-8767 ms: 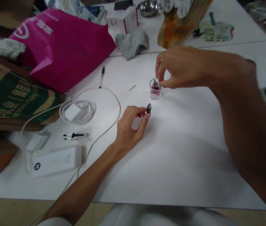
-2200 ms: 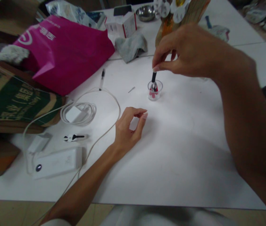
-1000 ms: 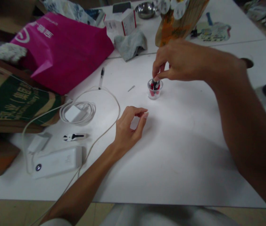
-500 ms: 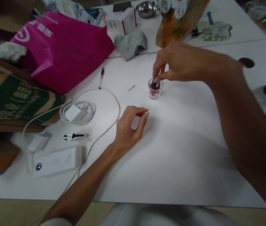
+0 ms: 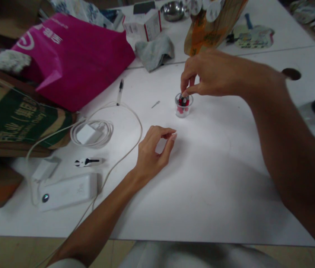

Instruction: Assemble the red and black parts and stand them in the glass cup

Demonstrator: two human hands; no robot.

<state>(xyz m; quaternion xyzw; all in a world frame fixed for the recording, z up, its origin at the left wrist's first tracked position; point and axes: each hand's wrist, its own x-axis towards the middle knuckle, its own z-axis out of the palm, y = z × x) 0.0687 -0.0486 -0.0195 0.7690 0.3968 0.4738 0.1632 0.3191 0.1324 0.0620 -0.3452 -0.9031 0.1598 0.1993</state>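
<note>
A small clear plastic cup [image 5: 183,109] stands on the white table [image 5: 202,178], with several small red and black pieces inside it. My right hand [image 5: 210,72] hovers over the cup, thumb and forefinger pinched on the top of one black piece in it. My left hand [image 5: 154,150] rests on the table a little in front and to the left of the cup. Its fingers are curled, thumb and forefinger slightly apart, and nothing is between them.
A white cable [image 5: 124,123] loops left of my left hand to a coiled charger [image 5: 90,134]. A white power bank [image 5: 65,191] and a small black-and-white clip [image 5: 87,162] lie nearer. A pen [image 5: 120,92], pink bag [image 5: 73,56], cardboard box [image 5: 12,115] and grey cloth [image 5: 154,50] crowd the back left.
My left hand held a small black piece several seconds ago and holds nothing now. My right hand lowered a black piece into the cup and stays pinched over it.
</note>
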